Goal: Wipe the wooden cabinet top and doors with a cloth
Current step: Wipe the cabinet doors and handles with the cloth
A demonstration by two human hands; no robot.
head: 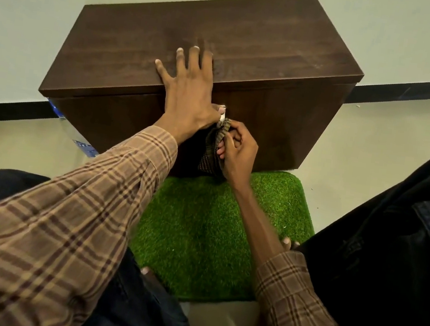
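Note:
A dark brown wooden cabinet [265, 41] stands against a pale wall. My left hand [189, 91] lies flat on its top near the front edge, fingers spread and straight. Below it, my right hand [237, 152] grips a dark checked cloth [214, 149] bunched against the cabinet's front doors, near the middle where the doors meet. Part of the cloth hangs down behind my right hand.
A green artificial-grass mat [199, 229] lies on the floor in front of the cabinet. My knees in dark trousers [391, 227] flank it. A plastic bottle [80, 137] lies at the cabinet's left foot. A black skirting strip [409, 91] runs along the wall.

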